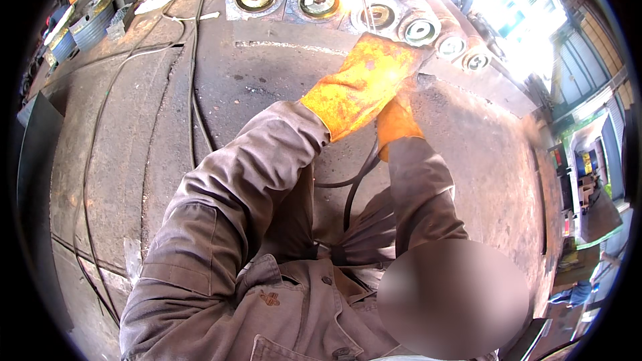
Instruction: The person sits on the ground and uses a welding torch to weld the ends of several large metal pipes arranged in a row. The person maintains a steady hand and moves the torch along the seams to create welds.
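Note:
Both my hands wear thick orange-yellow work gloves and meet in front of me, over the dark metal work surface. My left hand reaches across, and its fingers are turned away from view. Partly behind it, my right hand seems closed round something hidden; a thick black cable runs down from beside it. A thin reddish rod stands up beyond the left glove's upper edge. Past the gloves lies a row of several steel rollers with round, ringed ends towards me. An orange glow lights the rollers near the rod.
Long cables trail over the surface on the left. Wire spools and metal parts stand at the far left. A dark upright plate borders the left side. Equipment and a person in blue show at the far right; harsh daylight washes out the upper right.

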`<state>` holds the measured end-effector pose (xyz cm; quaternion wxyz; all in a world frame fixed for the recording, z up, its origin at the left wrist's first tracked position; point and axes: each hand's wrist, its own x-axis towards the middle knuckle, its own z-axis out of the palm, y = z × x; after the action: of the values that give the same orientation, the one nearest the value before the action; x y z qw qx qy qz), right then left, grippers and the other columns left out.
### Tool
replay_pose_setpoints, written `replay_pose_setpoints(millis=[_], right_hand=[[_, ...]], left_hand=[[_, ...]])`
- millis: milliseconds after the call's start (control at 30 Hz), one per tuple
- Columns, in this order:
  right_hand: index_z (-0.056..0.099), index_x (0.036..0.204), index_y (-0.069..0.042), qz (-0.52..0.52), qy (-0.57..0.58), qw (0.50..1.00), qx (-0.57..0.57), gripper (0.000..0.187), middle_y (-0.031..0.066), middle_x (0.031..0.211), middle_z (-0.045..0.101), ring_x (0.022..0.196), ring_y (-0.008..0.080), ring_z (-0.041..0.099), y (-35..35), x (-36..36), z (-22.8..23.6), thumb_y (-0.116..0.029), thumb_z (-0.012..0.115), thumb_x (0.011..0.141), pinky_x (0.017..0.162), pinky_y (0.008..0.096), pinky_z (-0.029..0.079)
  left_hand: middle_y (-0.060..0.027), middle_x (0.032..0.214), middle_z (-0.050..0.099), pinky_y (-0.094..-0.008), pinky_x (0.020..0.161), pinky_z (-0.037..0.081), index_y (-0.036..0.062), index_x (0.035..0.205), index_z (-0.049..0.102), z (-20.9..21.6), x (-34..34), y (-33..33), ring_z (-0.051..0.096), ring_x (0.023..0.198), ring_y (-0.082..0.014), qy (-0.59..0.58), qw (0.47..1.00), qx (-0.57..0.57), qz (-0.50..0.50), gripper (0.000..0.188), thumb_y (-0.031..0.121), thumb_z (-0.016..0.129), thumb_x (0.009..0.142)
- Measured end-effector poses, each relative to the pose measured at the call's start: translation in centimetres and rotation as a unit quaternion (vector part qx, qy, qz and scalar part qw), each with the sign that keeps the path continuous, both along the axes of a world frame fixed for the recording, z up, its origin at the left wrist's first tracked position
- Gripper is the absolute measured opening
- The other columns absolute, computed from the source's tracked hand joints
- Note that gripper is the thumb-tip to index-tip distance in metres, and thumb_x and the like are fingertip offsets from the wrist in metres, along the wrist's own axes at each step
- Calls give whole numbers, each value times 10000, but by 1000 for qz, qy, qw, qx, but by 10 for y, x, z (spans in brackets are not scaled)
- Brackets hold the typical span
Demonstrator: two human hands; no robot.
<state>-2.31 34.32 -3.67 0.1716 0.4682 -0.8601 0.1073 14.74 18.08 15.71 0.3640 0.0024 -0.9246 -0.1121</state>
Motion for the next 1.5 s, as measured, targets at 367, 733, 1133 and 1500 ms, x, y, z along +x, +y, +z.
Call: replay_pose_setpoints(millis=[367, 733, 1133, 1500], right_hand=[[558, 1677, -143, -38, -132, 990, -33, 484, 194, 1565, 581, 1412, 365, 556, -44, 30, 47, -314, 522, 1225, 1159, 496, 466], [617, 1495, -105, -148, -328, 932, -43, 356, 159, 1252, 650, 1094, 328, 624, -73, 27, 72, -316, 579, 1211, 920, 493, 513], [681, 1298, -64, -224, -637, 726, -133, 276, 120, 912, 726, 748, 288, 698, -87, 0, 77, -318, 642, 1195, 658, 489, 564], [724, 1411, 31, -203, -672, 696, -155, 351, 149, 831, 786, 581, 262, 715, -92, -21, 68, -201, 650, 1158, 523, 463, 565]], left_hand=[[-172, 1421, 849, -519, 1116, 642, 211, 1527, 793, -10, 4, -11, 831, 1279, -385, -15, 1000, 0, 10, 563, 588, 650, 1134], [-170, 1423, 850, -519, 1120, 639, 213, 1519, 798, -19, -5, -12, 831, 1281, -383, -45, 999, -1, 16, 564, 599, 634, 1143], [-167, 1424, 851, -519, 1124, 636, 215, 1510, 803, -17, -32, -13, 831, 1283, -380, -174, 984, 6, 50, 566, 611, 616, 1152], [-245, 1441, 835, -514, 1099, 629, 42, 1371, 848, -71, -18, -62, 815, 1325, -438, -645, 751, 46, 138, 440, 377, 665, 1152]])
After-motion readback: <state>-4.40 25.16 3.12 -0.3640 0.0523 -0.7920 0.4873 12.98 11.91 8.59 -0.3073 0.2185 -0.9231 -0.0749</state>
